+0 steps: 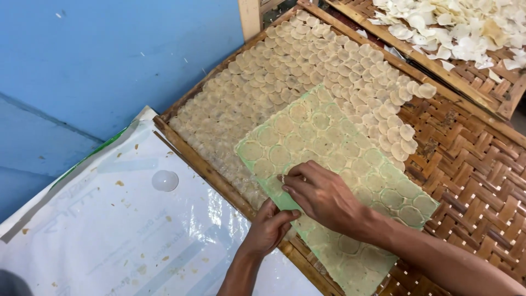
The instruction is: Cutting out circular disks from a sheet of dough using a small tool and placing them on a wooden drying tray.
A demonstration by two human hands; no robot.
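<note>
Where both hands meet: sheet edge.

The right hand hides part of the green sheet; the far tray runs off the edge.

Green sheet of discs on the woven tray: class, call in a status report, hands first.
Left hand pinches green sheet at its near edge. Right hand presses fingertips on a disc there. Sheet overlaps rows of pale discs on woven tray.
</note>
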